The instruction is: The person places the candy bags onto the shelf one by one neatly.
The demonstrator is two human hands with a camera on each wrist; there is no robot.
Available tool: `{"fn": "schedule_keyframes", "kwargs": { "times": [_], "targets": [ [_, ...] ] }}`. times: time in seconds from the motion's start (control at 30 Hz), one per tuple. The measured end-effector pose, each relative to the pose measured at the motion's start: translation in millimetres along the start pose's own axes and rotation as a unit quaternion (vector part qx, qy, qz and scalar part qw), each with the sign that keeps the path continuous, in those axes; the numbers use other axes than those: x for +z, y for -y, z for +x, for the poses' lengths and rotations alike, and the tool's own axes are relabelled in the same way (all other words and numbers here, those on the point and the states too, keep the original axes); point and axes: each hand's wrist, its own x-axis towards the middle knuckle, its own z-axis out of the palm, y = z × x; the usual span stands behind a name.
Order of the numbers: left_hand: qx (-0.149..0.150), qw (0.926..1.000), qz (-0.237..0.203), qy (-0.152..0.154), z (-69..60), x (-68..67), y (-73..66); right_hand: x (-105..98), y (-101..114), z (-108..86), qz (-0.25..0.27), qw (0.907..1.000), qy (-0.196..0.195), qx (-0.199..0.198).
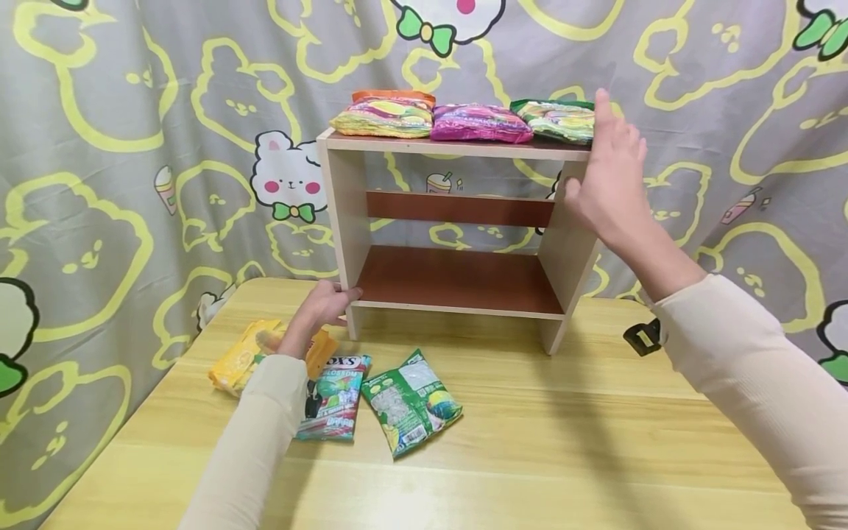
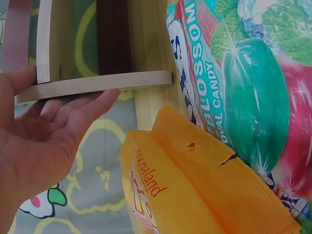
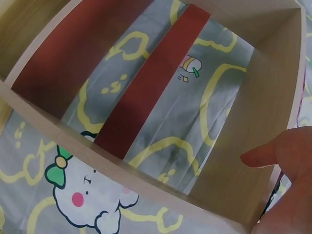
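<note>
Left hand (image 1: 324, 302): I have it clamped on the shelf unit (image 1: 464, 280), low on the left side panel, thumb on the inner face near the lower board, fingers along the outer face. Right hand (image 1: 619, 169): clamped at the unit's top right corner, thumb tucked under the top board, index finger pointing up; I can't tell exactly where the other fingertips touch. So the unit stands upright between both hands, feet on the table (image 1: 503, 471).

On the top board, going left from the right hand: green-edged pack (image 1: 559, 121) right beside its index finger, magenta pack (image 1: 480, 123) next, orange-edged pack (image 1: 391, 116) farthest off, well above the left hand.

On the table, yellow-orange pack (image 1: 238, 361) printed "cocoaland" is below the left hand, partly behind its wrist. Teal candy pack (image 1: 339, 401) just below the left hand, nearer me; green pack (image 1: 414, 405) lies flat, past the teal one on the hand's right. Black object (image 1: 642, 338) sits below the right hand, near the cuff; can't identify it. Patterned curtain (image 1: 225, 118) behind both hands.
</note>
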Motion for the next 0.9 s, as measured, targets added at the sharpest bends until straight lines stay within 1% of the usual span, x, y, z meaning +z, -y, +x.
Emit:
{"fn": "schedule_keyframes", "kwargs": {
  "times": [0.07,0.13,0.23,0.37,0.43,0.57,0.63,0.73,0.83,0.9],
  "targets": [
    [0.000,1.0000,0.000,0.000,-0.6,-0.5,0.3,-3.5,-0.4,-1.5,0.015,0.9993,0.008,0.034],
    [-0.001,1.0000,-0.004,-0.001,-1.2,-1.1,0.1,-7.9,-1.7,-2.9,0.035,0.9964,0.018,0.075],
    [0.005,1.0000,-0.008,0.000,-2.0,-1.4,0.1,-14.6,-5.9,-6.1,0.064,0.9884,0.034,0.134],
    [0.008,0.9999,-0.011,0.000,-2.9,-1.4,-0.2,-17.8,-16.0,-13.7,0.082,0.9791,0.054,0.178],
    [0.007,0.9999,-0.011,0.000,-3.2,-1.3,-0.4,-15.8,-22.4,-19.6,0.080,0.9771,0.059,0.188],
    [0.007,0.9999,-0.009,-0.001,-3.6,-1.5,-0.2,-3.1,-34.8,-34.3,0.081,0.9784,0.050,0.183],
    [0.007,0.9999,-0.008,-0.002,-3.9,-1.5,-0.3,5.2,-40.8,-42.1,0.092,0.9792,0.042,0.176],
    [0.008,0.9999,-0.006,-0.003,-3.9,-1.1,-0.5,17.6,-49.6,-54.1,0.111,0.9774,0.035,0.177],
    [0.008,1.0000,-0.002,-0.003,-3.8,-0.3,-0.6,30.0,-58.2,-66.4,0.122,0.9734,0.045,0.188],
    [0.007,1.0000,-0.001,-0.003,-3.8,0.0,-0.6,38.8,-63.6,-74.7,0.121,0.9711,0.065,0.195]
  ]
}}
